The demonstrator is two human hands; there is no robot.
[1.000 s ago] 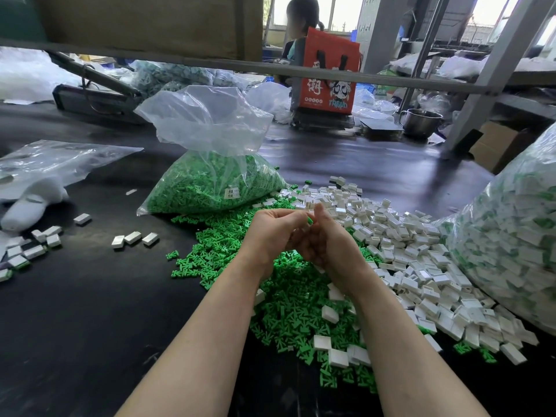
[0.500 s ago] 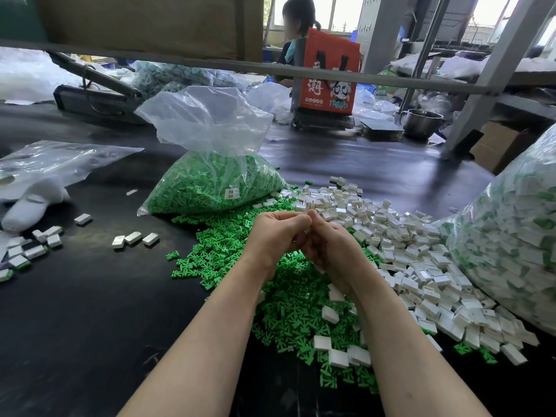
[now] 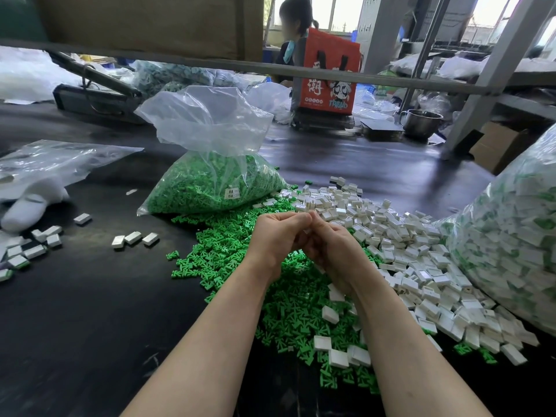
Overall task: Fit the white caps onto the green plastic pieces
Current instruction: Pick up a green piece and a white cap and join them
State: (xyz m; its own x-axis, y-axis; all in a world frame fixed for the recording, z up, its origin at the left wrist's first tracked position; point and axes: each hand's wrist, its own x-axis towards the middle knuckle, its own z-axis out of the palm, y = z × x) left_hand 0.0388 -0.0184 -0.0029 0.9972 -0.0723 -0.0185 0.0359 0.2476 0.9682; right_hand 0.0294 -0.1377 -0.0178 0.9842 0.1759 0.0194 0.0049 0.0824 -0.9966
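My left hand (image 3: 278, 236) and my right hand (image 3: 334, 251) are pressed together above the table, fingers curled round one small piece. Only a sliver of a white cap (image 3: 307, 231) shows between the fingertips; the rest is hidden. Under the hands lies a loose heap of green plastic pieces (image 3: 228, 257). A heap of white caps (image 3: 406, 254) spreads to the right of it, with a few caps lying on the green. Capped pieces (image 3: 134, 237) lie in small groups to the left.
An open bag of green pieces (image 3: 216, 185) stands behind the hands. A big bag of capped pieces (image 3: 511, 236) fills the right edge. A white glove (image 3: 27, 207) and a flat plastic bag (image 3: 45, 164) lie at left. A person (image 3: 294, 22) sits beyond a metal bar (image 3: 270, 69).
The hands stay joined at the same spot. The green bit seen between the fingertips a second ago is now covered, and the fingers have closed tighter round the piece.
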